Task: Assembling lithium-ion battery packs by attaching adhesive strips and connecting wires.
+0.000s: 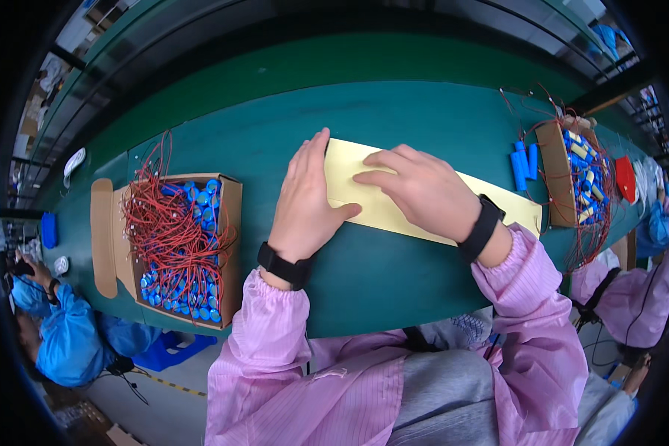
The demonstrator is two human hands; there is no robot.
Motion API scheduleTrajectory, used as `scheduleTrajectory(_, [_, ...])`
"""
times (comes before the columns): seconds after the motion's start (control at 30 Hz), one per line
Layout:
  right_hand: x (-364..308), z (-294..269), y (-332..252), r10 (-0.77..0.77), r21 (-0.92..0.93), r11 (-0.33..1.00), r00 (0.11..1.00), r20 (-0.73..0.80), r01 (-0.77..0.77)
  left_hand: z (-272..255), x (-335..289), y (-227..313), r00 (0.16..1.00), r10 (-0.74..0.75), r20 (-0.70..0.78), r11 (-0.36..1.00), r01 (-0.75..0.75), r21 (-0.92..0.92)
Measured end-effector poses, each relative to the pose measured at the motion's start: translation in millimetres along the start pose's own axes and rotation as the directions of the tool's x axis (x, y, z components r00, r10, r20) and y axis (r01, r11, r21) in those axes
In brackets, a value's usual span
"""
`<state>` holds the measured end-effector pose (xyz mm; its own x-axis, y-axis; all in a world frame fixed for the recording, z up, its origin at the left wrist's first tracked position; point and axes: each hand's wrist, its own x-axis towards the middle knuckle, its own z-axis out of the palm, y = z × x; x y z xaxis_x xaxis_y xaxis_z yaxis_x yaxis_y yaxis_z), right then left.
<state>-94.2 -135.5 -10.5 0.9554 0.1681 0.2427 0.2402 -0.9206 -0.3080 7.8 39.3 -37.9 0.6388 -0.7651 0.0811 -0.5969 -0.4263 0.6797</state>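
A long pale yellow sheet (345,172) lies slantwise on the green tabletop, its left end upright to me and its right end reaching toward the box on the right. My left hand (302,199) rests along the sheet's left edge, fingers stretched out and thumb over the lower corner. My right hand (422,186) lies over the middle of the sheet, fingers extended leftward and apart, hiding part of it. Neither hand grips anything. Both wrists wear black bands.
Left of me stands an open cardboard box (232,253) of blue cylindrical cells (201,297) with tangled red wires (167,230). On the right, loose blue cells (519,167) lie by another cardboard box (556,175). People in blue (70,334) and pink (635,297) sit at either side.
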Motion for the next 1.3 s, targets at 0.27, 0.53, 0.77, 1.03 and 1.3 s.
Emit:
scheduleTrajectory(0.27, [32, 25, -18, -0.172, 0.009, 0.985, 0.985, -0.011, 0.173, -22, -4, -16, 0.994, -0.058, 0.096, 0.997, 0.053, 0.054])
scheduleTrajectory(0.53, [39, 36, -27, 0.048, -0.043, 0.998, 0.994, -0.102, -0.052, -19, -6, 10, 0.965, -0.251, 0.081, 0.961, 0.239, 0.137])
scheduleTrajectory(0.77, [48, 34, -35, 0.066, -0.006, 0.998, 0.99, -0.127, -0.067, -24, -7, 4, 0.925, -0.375, 0.07, 0.923, 0.365, 0.125])
scheduleTrajectory(1.03, [58, 10, -39, 0.155, 0.287, 0.948, 0.987, -0.036, -0.138, -34, -14, -14, 0.976, -0.216, 0.024, 0.949, 0.216, -0.228])
scheduleTrajectory(1.3, [62, -4, -27, 0.082, 0.4, 0.913, 0.997, 0.004, -0.077, 0, -1, -28, 0.974, -0.215, -0.077, 0.929, 0.18, -0.323])
